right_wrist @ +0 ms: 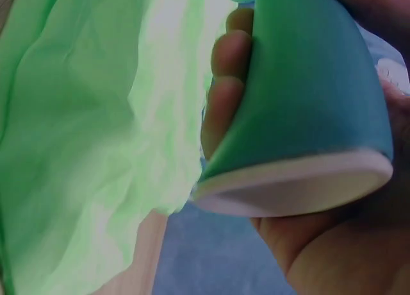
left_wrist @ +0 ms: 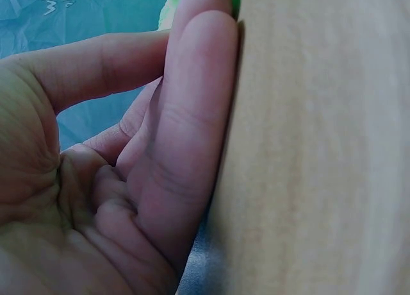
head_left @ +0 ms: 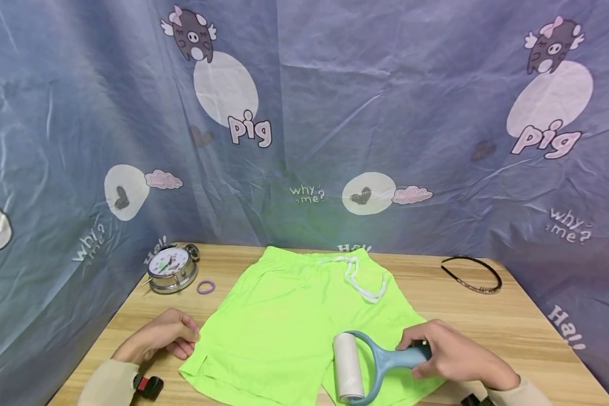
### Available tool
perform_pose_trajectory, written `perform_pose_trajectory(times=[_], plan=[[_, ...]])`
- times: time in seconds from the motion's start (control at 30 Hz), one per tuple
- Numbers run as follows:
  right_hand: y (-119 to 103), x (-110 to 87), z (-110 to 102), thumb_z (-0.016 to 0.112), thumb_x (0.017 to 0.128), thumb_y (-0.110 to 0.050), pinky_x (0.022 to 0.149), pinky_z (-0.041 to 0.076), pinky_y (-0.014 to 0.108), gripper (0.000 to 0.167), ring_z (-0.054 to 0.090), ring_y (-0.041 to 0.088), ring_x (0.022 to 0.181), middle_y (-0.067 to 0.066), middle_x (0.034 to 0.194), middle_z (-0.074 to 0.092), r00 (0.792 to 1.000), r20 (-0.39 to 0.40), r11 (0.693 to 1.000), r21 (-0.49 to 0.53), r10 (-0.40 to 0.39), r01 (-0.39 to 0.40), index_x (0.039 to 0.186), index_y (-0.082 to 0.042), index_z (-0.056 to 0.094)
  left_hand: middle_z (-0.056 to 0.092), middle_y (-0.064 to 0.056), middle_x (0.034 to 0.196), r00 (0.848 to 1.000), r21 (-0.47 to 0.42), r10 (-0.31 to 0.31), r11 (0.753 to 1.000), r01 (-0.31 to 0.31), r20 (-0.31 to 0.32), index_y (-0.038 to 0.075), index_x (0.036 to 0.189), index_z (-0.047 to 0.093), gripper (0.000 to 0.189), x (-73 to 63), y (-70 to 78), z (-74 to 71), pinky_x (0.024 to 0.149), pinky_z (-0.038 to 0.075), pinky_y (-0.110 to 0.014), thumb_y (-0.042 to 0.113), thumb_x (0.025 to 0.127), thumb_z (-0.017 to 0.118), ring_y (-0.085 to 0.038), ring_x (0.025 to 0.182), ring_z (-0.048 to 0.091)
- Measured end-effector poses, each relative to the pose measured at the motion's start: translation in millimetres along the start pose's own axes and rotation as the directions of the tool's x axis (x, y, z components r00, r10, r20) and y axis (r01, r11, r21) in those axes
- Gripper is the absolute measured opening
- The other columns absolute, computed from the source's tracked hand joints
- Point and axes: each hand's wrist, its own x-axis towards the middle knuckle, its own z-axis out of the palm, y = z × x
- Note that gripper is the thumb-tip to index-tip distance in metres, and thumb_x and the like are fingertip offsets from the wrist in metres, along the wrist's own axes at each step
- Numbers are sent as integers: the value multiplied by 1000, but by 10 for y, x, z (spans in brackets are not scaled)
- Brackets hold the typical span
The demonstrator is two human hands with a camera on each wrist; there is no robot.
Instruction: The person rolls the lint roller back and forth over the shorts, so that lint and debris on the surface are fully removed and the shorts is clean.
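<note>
Neon green shorts (head_left: pixel 269 316) with a white drawstring (head_left: pixel 352 276) lie spread flat on the wooden table (head_left: pixel 507 327). At their left edge, my left hand (head_left: pixel 164 335) pinches the side of the fabric between thumb and fingertips; in the left wrist view the thumb (left_wrist: pixel 109 64) meets the fingers beside a bit of green cloth. My right hand (head_left: pixel 449 352) grips the blue handle of a lint roller (head_left: pixel 347 366), whose white roll lies on the right leg of the shorts. The right wrist view shows the handle's end (right_wrist: pixel 307 96) with fingers curled round it.
On the left stands a silver alarm clock (head_left: pixel 172 268), with a purple hair tie (head_left: pixel 206 287) beside it. A dark headband (head_left: pixel 474 274) lies at the back right. Blue printed cloth (head_left: pixel 314 141) hangs behind the table and along both sides.
</note>
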Motion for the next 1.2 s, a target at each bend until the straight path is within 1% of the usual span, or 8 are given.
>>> perform_pose_trajectory(times=[0.13, 0.23, 0.4, 0.53, 0.67, 0.87, 1.0, 1.2], plan=[[40, -57, -40, 86, 67, -9, 54, 36, 10, 39, 37, -12, 65, -9, 68, 56, 999, 21, 999, 37, 36, -37, 97, -30, 71, 68, -7, 73, 1000, 2, -5, 1000, 5, -3, -3, 96, 64, 17, -4, -5, -9, 60, 61, -30, 10, 85, 64, -12, 60, 67], [68, -86, -68, 86, 67, -9, 55, 37, 10, 39, 38, -11, 66, -9, 69, 56, 998, 24, 998, 41, 52, -53, 97, -30, 71, 68, -7, 73, 1000, 5, -5, 1000, 5, -6, -3, 96, 64, 17, -3, -5, -12, 60, 61, -30, 10, 85, 64, -12, 60, 67], [121, -120, -114, 87, 67, -11, 56, 37, 11, 39, 40, -9, 69, -8, 71, 58, 998, 36, 998, 35, 50, -51, 97, -29, 71, 68, -6, 72, 1000, 2, 0, 1000, 0, -1, -2, 95, 64, 16, 1, -1, -10, 60, 61, -30, 10, 85, 65, -12, 60, 67], [153, -137, -139, 87, 66, -11, 57, 37, 12, 39, 41, -9, 70, -6, 73, 61, 998, 50, 997, 58, 46, -49, 98, -28, 72, 67, -6, 71, 1000, -1, 6, 1000, -6, 6, -2, 94, 64, 15, -6, -4, -11, 59, 61, -30, 10, 85, 65, -12, 59, 67], [167, -158, -156, 86, 66, -11, 57, 38, 11, 39, 41, -10, 69, -11, 74, 62, 996, 60, 995, 77, 63, -67, 98, -29, 73, 67, -6, 72, 1000, 1, 3, 1000, -3, 7, -2, 94, 64, 15, -4, -8, -12, 59, 61, -30, 10, 85, 65, -12, 59, 67], [197, -240, -186, 87, 67, -14, 56, 39, 12, 37, 43, -10, 69, -18, 79, 62, 994, 47, 991, 92, 96, -100, 99, -28, 74, 67, -6, 72, 1000, 1, 7, 1000, -7, 14, -3, 96, 64, 16, 8, -2, -8, 59, 61, -29, 10, 86, 64, -12, 59, 67], [234, -331, -210, 86, 67, -11, 55, 40, 13, 37, 44, -10, 67, -16, 76, 62, 991, 23, 985, 113, 131, -133, 98, -27, 74, 67, -7, 72, 1000, 7, 9, 1000, -9, 4, -4, 97, 64, 16, -9, -9, 5, 58, 61, -30, 8, 87, 64, -12, 59, 66], [273, -479, -256, 85, 67, -8, 53, 39, 16, 35, 46, -9, 66, -3, 69, 61, 985, 14, 975, 143, 172, -172, 96, -24, 73, 67, -7, 71, 1000, 10, 14, 1000, -14, -4, -6, 99, 64, 18, -18, 1, 17, 58, 61, -29, 9, 88, 62, -12, 59, 67]])
